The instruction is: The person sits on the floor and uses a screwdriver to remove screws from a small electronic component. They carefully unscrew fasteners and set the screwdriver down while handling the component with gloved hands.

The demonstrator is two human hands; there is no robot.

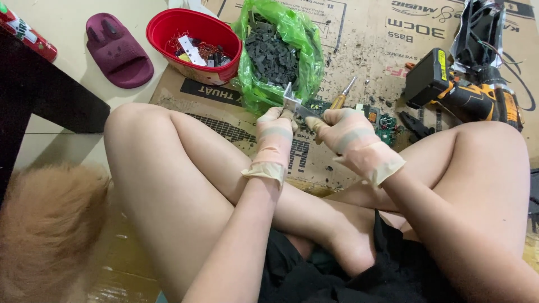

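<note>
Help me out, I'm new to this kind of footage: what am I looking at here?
One camera on a person's head looks down at their crossed legs and gloved hands. The left hand holds a small metal part; the right hand grips a screwdriver against it. They sit on cardboard. On it lie a green bag of dark bits, a red bowl of scraps, a circuit board and a drill. A slipper lies beyond.

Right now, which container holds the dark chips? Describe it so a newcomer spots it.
On the flattened cardboard sheet ahead of the crossed legs, look just beyond the gloved left hand. It is the green plastic bag, open-topped and heaped with dark fragments; the red bowl beside it is rigid, holding mixed scraps.
</note>
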